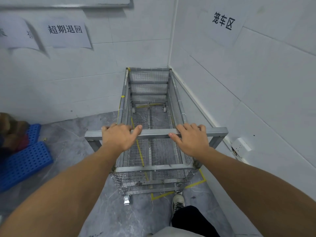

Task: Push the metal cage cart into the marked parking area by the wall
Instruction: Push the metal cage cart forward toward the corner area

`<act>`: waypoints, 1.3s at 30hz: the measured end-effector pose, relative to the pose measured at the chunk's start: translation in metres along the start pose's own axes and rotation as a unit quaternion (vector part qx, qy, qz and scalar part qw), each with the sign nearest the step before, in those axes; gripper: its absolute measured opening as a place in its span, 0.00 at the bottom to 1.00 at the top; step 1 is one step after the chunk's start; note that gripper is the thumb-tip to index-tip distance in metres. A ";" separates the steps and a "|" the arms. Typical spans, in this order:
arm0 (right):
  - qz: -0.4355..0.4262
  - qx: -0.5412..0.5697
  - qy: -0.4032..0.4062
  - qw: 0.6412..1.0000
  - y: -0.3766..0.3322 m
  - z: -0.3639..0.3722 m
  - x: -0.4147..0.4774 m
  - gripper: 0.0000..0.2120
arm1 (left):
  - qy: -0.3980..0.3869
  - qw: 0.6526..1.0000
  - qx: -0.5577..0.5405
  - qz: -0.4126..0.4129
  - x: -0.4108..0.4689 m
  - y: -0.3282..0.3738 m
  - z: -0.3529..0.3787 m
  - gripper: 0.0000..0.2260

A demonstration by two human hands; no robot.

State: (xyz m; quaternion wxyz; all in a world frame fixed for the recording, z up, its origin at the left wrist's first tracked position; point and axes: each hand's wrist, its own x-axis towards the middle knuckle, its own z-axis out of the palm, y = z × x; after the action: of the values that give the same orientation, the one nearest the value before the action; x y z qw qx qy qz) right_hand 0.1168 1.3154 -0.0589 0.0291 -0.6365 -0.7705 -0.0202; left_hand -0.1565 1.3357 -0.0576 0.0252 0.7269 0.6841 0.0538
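The metal cage cart is an empty wire-mesh box on castors, standing lengthwise in the corner where two white walls meet. Its far end touches or nearly touches the back wall. Its grey handle bar runs across in front of me. My left hand grips the bar left of centre, and my right hand grips it right of centre. Yellow tape lines mark the parking area on the grey floor, showing beneath the cart and at its near right corner.
Blue perforated plastic pallets lie on the floor at the left, with brown parcels on them. A paper sign hangs on the right wall, others on the back wall. A white socket sits low on the right wall. My shoe is by the cart's near right castor.
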 end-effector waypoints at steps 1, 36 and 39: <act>0.000 -0.001 0.000 1.000 0.000 0.000 0.000 0.33 | 0.004 1.000 0.001 0.003 -0.001 -0.001 0.001 0.32; -0.002 0.011 -0.005 1.000 0.007 0.005 0.005 0.28 | -0.054 0.991 0.049 0.109 -0.001 -0.015 -0.009 0.30; -0.003 0.009 -0.010 1.000 0.007 0.001 0.005 0.27 | -0.039 0.992 0.055 0.105 -0.002 -0.014 -0.007 0.29</act>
State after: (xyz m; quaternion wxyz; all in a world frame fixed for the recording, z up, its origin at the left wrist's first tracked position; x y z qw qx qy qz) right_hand 0.1228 1.3222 -0.0595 0.0267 -0.6338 -0.7730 -0.0069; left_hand -0.1716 1.3346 -0.0526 0.0060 0.7963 0.6047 -0.0096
